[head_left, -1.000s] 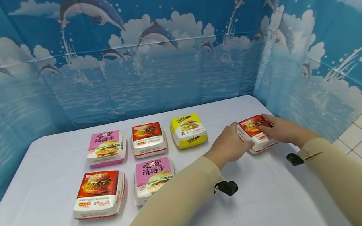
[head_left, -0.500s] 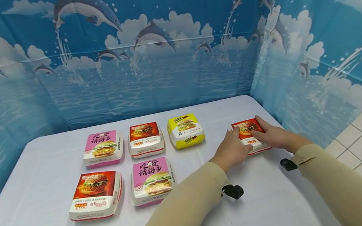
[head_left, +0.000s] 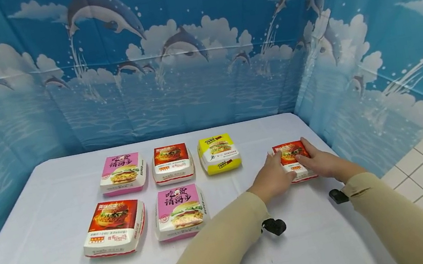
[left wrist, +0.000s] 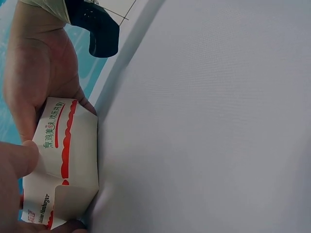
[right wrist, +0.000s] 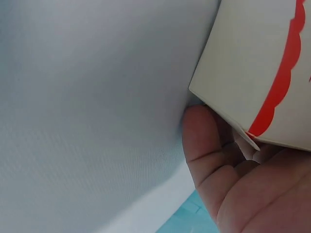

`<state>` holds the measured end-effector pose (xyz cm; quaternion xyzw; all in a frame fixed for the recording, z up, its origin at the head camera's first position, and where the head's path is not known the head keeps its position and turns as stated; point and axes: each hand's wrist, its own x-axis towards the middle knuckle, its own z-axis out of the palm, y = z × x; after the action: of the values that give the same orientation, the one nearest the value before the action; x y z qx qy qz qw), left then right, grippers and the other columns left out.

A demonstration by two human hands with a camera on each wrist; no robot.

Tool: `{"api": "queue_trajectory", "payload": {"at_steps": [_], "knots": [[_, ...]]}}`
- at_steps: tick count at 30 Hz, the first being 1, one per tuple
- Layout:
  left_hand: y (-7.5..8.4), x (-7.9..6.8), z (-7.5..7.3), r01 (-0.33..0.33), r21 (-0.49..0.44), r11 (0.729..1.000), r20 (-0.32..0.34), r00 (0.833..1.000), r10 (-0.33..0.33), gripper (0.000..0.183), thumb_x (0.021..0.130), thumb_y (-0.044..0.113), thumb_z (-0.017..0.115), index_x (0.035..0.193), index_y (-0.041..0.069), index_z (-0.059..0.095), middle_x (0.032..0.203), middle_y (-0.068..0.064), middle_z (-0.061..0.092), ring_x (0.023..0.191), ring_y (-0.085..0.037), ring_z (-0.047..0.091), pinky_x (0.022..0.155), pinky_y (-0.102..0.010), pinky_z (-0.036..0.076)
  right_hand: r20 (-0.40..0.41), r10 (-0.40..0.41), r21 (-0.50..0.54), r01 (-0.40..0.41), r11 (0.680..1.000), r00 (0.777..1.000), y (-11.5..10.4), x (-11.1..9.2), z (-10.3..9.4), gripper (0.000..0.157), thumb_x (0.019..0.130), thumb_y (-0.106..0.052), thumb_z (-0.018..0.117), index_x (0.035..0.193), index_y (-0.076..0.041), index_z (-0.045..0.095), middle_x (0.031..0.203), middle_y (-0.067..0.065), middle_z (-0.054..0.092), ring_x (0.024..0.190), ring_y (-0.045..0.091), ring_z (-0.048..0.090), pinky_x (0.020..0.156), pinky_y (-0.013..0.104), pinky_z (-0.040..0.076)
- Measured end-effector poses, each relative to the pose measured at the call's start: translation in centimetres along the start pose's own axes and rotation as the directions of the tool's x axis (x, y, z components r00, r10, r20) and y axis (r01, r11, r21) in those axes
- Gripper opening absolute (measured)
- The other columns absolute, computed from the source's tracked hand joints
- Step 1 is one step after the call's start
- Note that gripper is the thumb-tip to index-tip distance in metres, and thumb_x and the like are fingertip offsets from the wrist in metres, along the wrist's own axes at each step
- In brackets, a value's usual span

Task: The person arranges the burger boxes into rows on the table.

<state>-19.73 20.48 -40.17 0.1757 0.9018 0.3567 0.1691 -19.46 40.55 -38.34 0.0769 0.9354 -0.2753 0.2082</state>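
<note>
A red and white burger box (head_left: 290, 149) sits at the right side of the white table, its burger picture facing up. My left hand (head_left: 271, 179) grips its left side, and my right hand (head_left: 326, 163) holds the right side with the thumb over the top. In the left wrist view, the box's white wall (left wrist: 80, 155) with a red wavy stripe shows between both hands, its lower edge close along the tablecloth. The right wrist view has the fingers of my right hand (right wrist: 262, 194) bent at a lower corner of the box (right wrist: 248, 63).
Left of the hands stand a yellow burger box (head_left: 221, 164), a red one (head_left: 171, 158) and a pink one (head_left: 122, 176) in a back row. A red box (head_left: 113, 225) and a pink box (head_left: 179, 215) sit nearer. A dolphin curtain (head_left: 187, 89) hangs behind the table.
The held burger box has shifted slightly left and turned straighter, with both hands moving along with it. Over the last half second it has stayed nearly still. The other boxes have kept their places.
</note>
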Motion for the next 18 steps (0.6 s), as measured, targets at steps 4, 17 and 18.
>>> {"api": "queue_trajectory", "payload": {"at_steps": [4,17,18], "knots": [[0.15,-0.25,-0.19,0.004,0.004,1.0,0.002,1.0,-0.004,0.08,0.098,0.053,0.069,0.165,0.031,0.033,0.174,0.006,0.029,0.158,-0.017,0.035,0.125,-0.042,0.039,0.0,-0.002,-0.006,0.002,1.0,1.0,-0.02,-0.13,-0.05,0.101,0.106,-0.067,0.038,0.164,-0.013,-0.024,0.17,0.037,-0.001,0.143,0.06,0.026,0.119,0.077,0.025],[0.1,-0.1,-0.01,0.001,0.012,1.0,-0.003,1.0,0.0,0.08,0.098,0.052,0.069,0.166,0.03,0.032,0.175,0.004,0.028,0.158,-0.018,0.036,0.125,-0.042,0.039,-0.013,-0.01,-0.005,0.01,1.0,1.0,-0.17,-0.29,0.03,0.098,0.107,-0.064,0.039,0.164,-0.013,-0.023,0.17,0.036,-0.002,0.144,0.059,0.026,0.119,0.077,0.025],[0.11,-0.09,-0.01,0.001,0.012,1.0,-0.004,1.0,-0.001,0.08,0.098,0.052,0.069,0.166,0.03,0.032,0.175,0.004,0.028,0.158,-0.018,0.036,0.125,-0.042,0.039,-0.013,-0.01,-0.005,0.01,1.0,1.0,-0.16,-0.29,0.04,0.098,0.107,-0.064,0.039,0.164,-0.013,-0.023,0.171,0.035,-0.002,0.144,0.059,0.025,0.119,0.077,0.025]]}}
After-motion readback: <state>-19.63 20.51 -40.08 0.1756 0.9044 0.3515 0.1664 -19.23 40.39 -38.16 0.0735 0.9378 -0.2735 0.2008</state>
